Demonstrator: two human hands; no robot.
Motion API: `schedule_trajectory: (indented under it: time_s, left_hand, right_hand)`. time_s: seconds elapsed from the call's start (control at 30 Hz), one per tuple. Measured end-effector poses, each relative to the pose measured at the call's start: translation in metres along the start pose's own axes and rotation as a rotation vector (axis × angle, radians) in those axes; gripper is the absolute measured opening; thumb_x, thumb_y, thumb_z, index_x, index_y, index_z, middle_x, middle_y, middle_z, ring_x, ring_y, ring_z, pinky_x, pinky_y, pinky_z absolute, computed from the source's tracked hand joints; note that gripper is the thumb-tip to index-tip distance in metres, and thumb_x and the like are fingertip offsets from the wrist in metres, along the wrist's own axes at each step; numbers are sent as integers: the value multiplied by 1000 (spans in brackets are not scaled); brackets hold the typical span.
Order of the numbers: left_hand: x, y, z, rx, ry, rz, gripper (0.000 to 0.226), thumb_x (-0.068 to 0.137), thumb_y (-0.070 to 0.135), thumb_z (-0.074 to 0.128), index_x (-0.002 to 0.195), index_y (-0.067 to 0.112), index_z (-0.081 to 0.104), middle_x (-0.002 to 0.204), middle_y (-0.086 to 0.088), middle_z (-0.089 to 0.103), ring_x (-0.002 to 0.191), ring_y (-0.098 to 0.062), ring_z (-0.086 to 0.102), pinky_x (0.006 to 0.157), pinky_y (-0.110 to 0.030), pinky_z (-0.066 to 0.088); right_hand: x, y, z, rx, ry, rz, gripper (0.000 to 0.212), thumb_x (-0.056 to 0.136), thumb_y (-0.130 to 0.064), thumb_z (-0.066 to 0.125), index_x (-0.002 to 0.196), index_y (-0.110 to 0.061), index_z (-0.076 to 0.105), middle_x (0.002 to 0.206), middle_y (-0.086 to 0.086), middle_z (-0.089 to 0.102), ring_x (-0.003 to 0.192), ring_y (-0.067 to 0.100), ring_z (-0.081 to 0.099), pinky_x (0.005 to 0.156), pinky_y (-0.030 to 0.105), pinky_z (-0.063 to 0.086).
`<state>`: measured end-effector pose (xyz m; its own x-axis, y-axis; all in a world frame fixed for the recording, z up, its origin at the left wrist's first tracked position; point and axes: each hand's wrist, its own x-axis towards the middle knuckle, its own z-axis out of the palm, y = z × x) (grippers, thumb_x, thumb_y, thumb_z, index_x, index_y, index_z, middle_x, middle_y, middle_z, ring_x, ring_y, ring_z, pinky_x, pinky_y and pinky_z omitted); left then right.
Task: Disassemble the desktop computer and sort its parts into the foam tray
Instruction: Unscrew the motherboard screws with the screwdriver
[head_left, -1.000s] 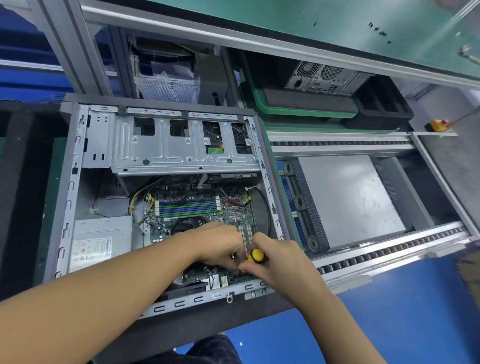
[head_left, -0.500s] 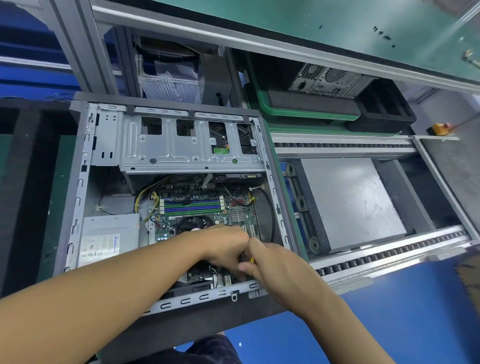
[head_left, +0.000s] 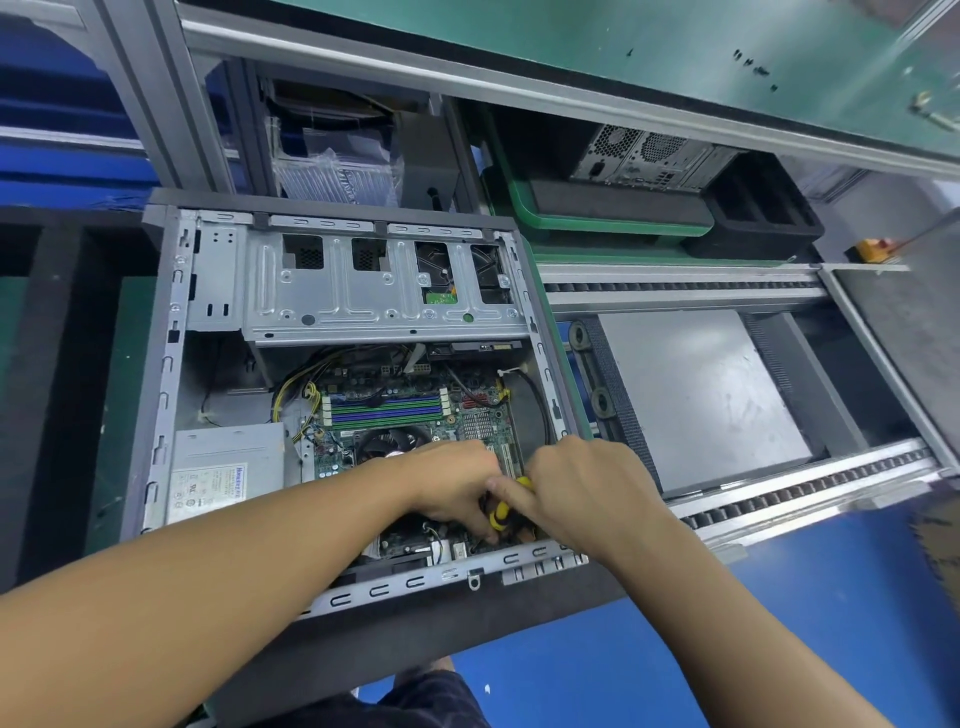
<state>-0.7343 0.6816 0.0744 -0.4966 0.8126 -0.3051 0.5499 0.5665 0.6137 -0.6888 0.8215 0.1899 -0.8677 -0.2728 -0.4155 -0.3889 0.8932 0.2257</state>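
An open grey desktop computer case (head_left: 171, 374) lies on its side in front of me. Inside are a green motherboard (head_left: 415, 410) with memory sticks, a black CPU fan (head_left: 384, 441), a grey power supply (head_left: 228, 467) and a metal drive cage (head_left: 363, 291). Both hands meet over the near right corner of the board. My right hand (head_left: 587, 483) grips a yellow and black screwdriver (head_left: 501, 512), its tip hidden below. My left hand (head_left: 452, 483) is curled beside the tool's shaft, fingertips touching it. Dark foam tray (head_left: 57, 374) compartments lie left of the case.
A removed grey side panel (head_left: 696, 395) rests on the conveyor rollers to the right. Behind stand a green bin (head_left: 519, 208) with foam, another computer tower (head_left: 644, 156) and a black foam block (head_left: 763, 213). Bagged items sit behind the case. Blue floor lies below right.
The view has drifted slightly, so the case sits more to the right. Both hands stayed at the board's near right corner; the screwdriver's yellow handle was hidden half a second ago and shows again.
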Motion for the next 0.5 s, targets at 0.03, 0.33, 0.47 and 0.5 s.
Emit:
schedule_trajectory:
  time_s: [0.03,0.33,0.47,0.5]
  left_hand:
    - [-1,0,0,8,0,16,34,79,51,74,85,18,73,66,-2,65,61,-18,55,65,-41,55]
    - [-4,1,-12,-225,-15,57,33,72,45,84,84,19,68,81,3,69,74,-14,61,66,-30,50]
    - [-4,-2,-14,-274,-17,38,29,75,41,84,69,23,62,59,17,59,54,-1,51,48,-13,34]
    - [-4,-2,-12,-279,-4,21,33,73,42,84,64,22,60,53,18,55,50,-1,49,45,-13,32]
  right_hand:
    - [1,0,0,-20,-4,-17,63,94,-74,21,61,-22,35,61,-2,36,59,25,45,47,30,25]
    - [-2,2,-9,11,-129,-159,43,101,-54,38,122,-21,55,109,8,64,98,32,64,64,33,36]
    - [-1,2,-15,130,-224,-222,28,100,-33,53,127,-26,47,112,5,60,99,29,61,72,40,51]
    - [0,4,-15,179,-254,-236,28,99,-28,57,125,-26,48,111,3,59,100,28,60,77,43,52]
